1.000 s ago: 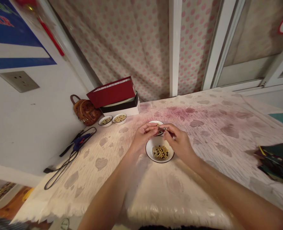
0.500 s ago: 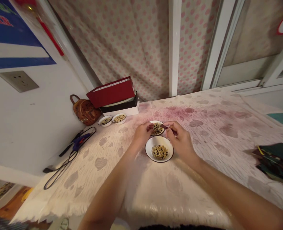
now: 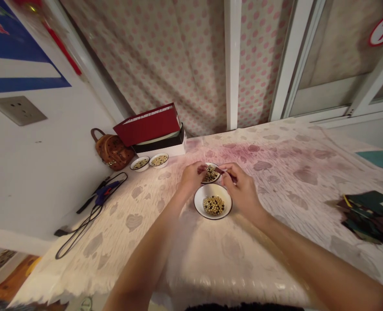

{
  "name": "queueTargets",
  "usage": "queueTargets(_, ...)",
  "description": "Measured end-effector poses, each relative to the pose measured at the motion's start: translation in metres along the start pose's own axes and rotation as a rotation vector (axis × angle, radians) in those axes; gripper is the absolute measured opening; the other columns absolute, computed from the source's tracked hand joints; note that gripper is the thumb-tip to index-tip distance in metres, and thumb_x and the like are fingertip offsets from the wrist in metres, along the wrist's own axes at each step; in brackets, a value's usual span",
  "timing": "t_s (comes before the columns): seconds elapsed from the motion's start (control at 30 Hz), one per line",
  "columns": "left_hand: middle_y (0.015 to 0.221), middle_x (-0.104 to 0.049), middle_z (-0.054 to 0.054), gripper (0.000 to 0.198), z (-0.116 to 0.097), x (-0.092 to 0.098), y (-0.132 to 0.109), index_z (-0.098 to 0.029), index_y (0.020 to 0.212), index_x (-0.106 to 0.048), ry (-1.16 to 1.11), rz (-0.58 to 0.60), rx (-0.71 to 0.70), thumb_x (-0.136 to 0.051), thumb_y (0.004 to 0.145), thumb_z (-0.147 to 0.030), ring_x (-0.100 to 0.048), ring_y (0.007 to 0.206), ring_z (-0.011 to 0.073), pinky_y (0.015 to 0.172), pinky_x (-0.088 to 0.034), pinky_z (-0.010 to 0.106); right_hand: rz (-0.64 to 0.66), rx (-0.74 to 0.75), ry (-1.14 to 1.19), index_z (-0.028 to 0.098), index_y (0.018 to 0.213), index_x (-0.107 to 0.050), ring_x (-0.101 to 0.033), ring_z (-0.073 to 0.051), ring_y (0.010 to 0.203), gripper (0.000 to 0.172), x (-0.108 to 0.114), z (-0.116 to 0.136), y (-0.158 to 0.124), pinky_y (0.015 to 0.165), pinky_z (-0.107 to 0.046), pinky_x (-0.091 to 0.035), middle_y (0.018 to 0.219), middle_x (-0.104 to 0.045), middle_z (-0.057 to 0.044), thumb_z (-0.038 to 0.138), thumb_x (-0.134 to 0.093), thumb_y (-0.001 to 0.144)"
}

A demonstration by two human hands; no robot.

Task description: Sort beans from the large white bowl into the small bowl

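Observation:
My right hand (image 3: pixel 243 185) is closed on a small dark reddish-brown strip (image 3: pixel 219 171), its kind too small to make out. The strip hangs above a white dark-rimmed bowl (image 3: pixel 216 180) of mixed yellow and black beads or beans. At that bowl's left side is my left hand (image 3: pixel 192 177), its fingers curled together over the rim; whatever they hold is in shadow. Nearer to me stands a larger white bowl (image 3: pixel 198 203) with a heap of similar yellow and black pieces (image 3: pixel 213 205). Both my hands partly cover the farther bowl.
Two small bowls, one left (image 3: pixel 138 169) and one right (image 3: pixel 159 166), hold similar pieces before stacked boxes (image 3: pixel 151 125). A brown mini backpack (image 3: pixel 113 151) and a blue glue gun (image 3: pixel 103 195) with its cord lie left. Dark green fabric pieces (image 3: pixel 369 216) lie on the tablecloth (image 3: pixel 230 259) at right.
The whole view has shifted slightly, so things sit a little farther left. Both hands keep nearly the same pose at the farther bowl.

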State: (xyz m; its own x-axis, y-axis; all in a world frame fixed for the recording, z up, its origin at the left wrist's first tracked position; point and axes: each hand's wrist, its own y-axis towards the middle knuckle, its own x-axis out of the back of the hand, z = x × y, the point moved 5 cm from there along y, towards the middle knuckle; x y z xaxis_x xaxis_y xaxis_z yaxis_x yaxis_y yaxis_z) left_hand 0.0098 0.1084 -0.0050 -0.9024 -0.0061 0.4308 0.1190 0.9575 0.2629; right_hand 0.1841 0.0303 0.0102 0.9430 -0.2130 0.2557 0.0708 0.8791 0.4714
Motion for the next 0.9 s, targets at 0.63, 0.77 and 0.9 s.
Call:
queueTargets(0.63, 0.089, -0.078, 0.005, 0.042, -0.022, -0.011, -0.043, -0.015, 0.102, -0.075, -0.824, 0.122, 0.217, -0.093, 0.066, -0.027, -0.072, 0.085, 0.0171, 0.097, -0.052, 0.039, 0.079, 0.116, 0.01, 0.023, 0.12, -0.066, -0.071, -0.021, 0.085, 0.03, -0.009, 0.003, -0.002, 0.068, -0.033, -0.051, 0.094, -0.075, -0.005, 0.026, -0.046, 0.097)
queueTargets(0.77, 0.089, -0.078, 0.005, 0.042, -0.021, -0.011, -0.043, -0.015, 0.102, -0.075, -0.815, 0.118, 0.209, -0.093, 0.067, -0.028, -0.072, 0.085, 0.0166, 0.096, -0.053, 0.039, 0.077, 0.123, 0.0, 0.023, 0.12, -0.067, -0.072, -0.021, 0.085, 0.03, -0.009, 0.004, -0.002, 0.069, -0.033, -0.052, 0.096, -0.076, -0.005, 0.025, -0.047, 0.097)
queueTargets(0.9, 0.089, -0.078, 0.005, 0.041, -0.022, -0.01, -0.043, -0.015, 0.099, -0.075, -0.812, 0.092, 0.208, -0.094, 0.065, -0.028, -0.072, 0.084, 0.0162, 0.096, -0.052, 0.038, 0.076, 0.13, -0.016, 0.022, 0.118, -0.068, -0.071, -0.02, 0.08, 0.029, -0.008, 0.005, -0.003, 0.069, -0.032, -0.051, 0.094, -0.077, -0.005, 0.026, -0.048, 0.097)
